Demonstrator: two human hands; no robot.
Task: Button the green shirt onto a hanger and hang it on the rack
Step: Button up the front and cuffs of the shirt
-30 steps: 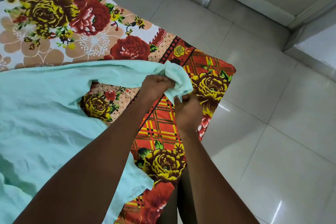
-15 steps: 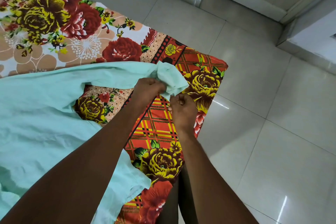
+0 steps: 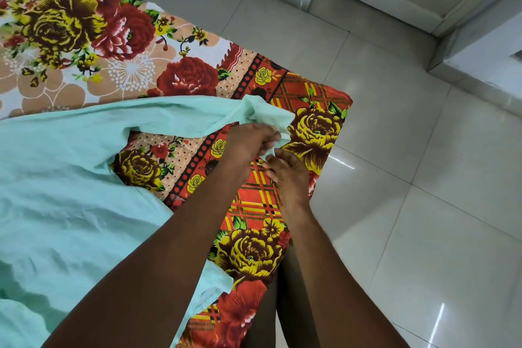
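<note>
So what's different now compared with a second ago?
Very little. The left hand and right hand have kept pinching the same end of the green shirt, with the left fingers now less tightly curled. The shirt is still spread over the flowered bedsheet, and no hanger is in view.

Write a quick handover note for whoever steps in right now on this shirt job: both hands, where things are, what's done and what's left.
Left hand: pinching a bunched end of the green shirt, near the corner of the floral bedsheet.
Right hand: fingers curled at the same bit of fabric from below; the exact grip is blurred.
Shirt: spread over the bedsheet, mostly to the left.
Done: nothing clearly finished; no fastened button can be made out.
Left: no hanger or rack in view. Find both, button the shirt on the hanger, hang it up.
</note>
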